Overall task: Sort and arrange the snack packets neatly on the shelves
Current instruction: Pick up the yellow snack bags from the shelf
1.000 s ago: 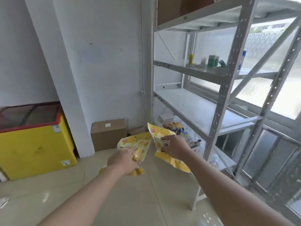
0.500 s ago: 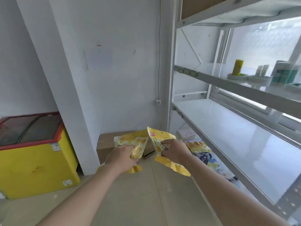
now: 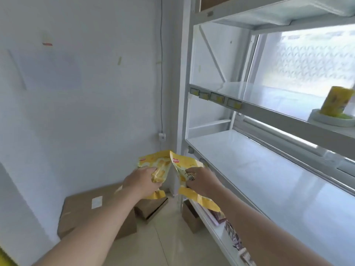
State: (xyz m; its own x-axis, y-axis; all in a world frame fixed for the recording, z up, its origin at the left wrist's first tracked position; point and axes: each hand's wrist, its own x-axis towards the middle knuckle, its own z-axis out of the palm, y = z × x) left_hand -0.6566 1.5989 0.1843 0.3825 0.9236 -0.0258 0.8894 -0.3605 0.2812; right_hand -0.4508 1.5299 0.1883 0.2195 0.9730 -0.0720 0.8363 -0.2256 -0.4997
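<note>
While left hand (image 3: 143, 182) and right hand (image 3: 203, 182) each pinch a yellow packet (image 3: 153, 164), slick film could slip short of the shelf (image 3: 269, 181).

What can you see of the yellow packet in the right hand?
The yellow packet looks like glossy, crinkled film, with a small red logo near its top corner and dark print mid-face. It is held tilted in the air beside the shelf rack's front post. The right hand grips its middle. Its top corner lies close against the other packet, contact unclear.
</note>
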